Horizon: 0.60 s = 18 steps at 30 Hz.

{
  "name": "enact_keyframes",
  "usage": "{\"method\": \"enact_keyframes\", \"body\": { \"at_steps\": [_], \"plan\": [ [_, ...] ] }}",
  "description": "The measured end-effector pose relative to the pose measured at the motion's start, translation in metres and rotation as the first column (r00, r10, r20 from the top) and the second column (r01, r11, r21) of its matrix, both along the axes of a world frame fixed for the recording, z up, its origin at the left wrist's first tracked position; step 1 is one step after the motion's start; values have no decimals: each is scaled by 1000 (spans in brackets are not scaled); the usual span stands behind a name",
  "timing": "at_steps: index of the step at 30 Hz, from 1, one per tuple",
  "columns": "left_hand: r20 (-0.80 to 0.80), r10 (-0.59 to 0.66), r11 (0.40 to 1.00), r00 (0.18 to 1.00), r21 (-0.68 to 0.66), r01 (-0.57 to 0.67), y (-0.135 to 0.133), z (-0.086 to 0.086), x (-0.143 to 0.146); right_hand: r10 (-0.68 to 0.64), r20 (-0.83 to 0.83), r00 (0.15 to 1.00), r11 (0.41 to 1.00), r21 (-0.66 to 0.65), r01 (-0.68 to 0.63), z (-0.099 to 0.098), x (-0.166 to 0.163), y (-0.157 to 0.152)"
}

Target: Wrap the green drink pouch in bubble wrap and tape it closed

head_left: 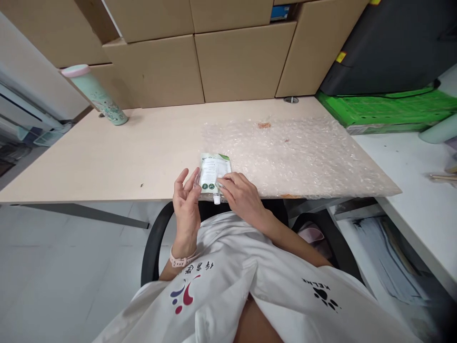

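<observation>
A flat white-and-green spout pouch [210, 172] with printed text lies at the front edge of the table, its white cap [217, 198] pointing towards me. Under and beside it, clear bubble wrap [300, 152] spreads to the right. My right hand [244, 197] is over the pouch's lower right side, its fingers bent and pressed together on it; the thumb is partly hidden. On the pouch's left side is my left hand [187, 202], palm turned up and fingers apart, the fingertips close to the pouch's edge and to a bit of clear plastic.
A mint-green tumbler [103, 100] with a pink lid stands at the back left. Cardboard boxes [246, 62] line the table's rear. To the right are a green plastic crate [389, 112] and a dark case [389, 47]. Chair armrests [157, 247] flank me.
</observation>
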<state>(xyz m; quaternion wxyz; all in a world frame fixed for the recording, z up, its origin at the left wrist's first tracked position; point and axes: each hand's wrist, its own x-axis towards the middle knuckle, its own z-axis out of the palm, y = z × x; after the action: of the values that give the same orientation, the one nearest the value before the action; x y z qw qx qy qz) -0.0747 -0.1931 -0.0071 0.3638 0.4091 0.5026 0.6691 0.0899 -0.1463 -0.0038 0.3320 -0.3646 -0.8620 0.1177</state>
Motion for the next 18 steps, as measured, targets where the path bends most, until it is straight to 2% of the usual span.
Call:
{"method": "enact_keyframes", "body": {
  "at_steps": [3,6,11,15,18],
  "plan": [
    [-194,-62,991,979,106,84,-4,6,19,36,-56,998,998,-40,-38,0,7,-7],
    [-359,-141,961,923,176,215,-1,15,39,55,-85,995,997,-55,-59,-1,18,-13],
    [-623,-340,820,704,170,547,21,18,69,-1,42,999,999,-40,3,-9,46,-15],
    [-700,-366,789,613,116,603,35,5,89,61,179,982,992,-116,-41,-2,83,-17],
    [-733,-363,788,575,87,609,40,-7,99,149,142,979,973,-200,-119,13,113,-23]
  ]
}}
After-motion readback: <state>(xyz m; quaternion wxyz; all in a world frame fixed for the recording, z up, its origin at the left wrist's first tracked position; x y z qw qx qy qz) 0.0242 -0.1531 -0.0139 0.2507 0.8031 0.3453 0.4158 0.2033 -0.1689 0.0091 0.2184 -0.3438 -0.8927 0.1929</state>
